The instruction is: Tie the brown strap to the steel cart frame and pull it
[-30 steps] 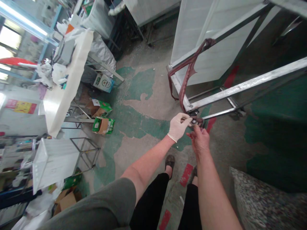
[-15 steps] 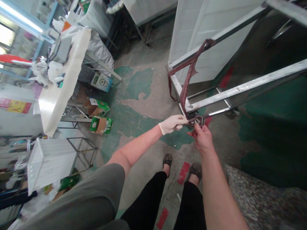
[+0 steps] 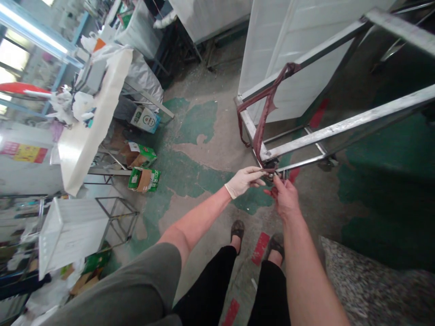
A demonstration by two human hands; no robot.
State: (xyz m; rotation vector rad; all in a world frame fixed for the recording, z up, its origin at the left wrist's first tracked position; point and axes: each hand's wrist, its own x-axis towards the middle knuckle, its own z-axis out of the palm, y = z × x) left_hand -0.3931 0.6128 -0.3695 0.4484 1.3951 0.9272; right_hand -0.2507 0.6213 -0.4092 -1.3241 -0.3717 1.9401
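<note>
Head view, left fingers (image 3: 255,174) pinching strap (image 3: 260,131), right fingers (image 3: 279,184) gripping metal fitting (image 3: 271,177), carton (image 3: 155,180) lettering blurred

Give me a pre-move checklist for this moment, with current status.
1. Left hand gloved: ok, pale glove on.
2. Right hand gloved: not ok, bare.
3. Brown strap on the metal frame: ok, wrapped at the upper bar and hanging at the near corner.
4. Left-hand hold: ok, fingertips pinch the strap's lower part.
5. Right-hand hold: cannot tell; fingertips are at a small metal piece, but the grip is mostly hidden.
6. Shoes clear of the frame: ok, both on the floor, apart from it.
</note>
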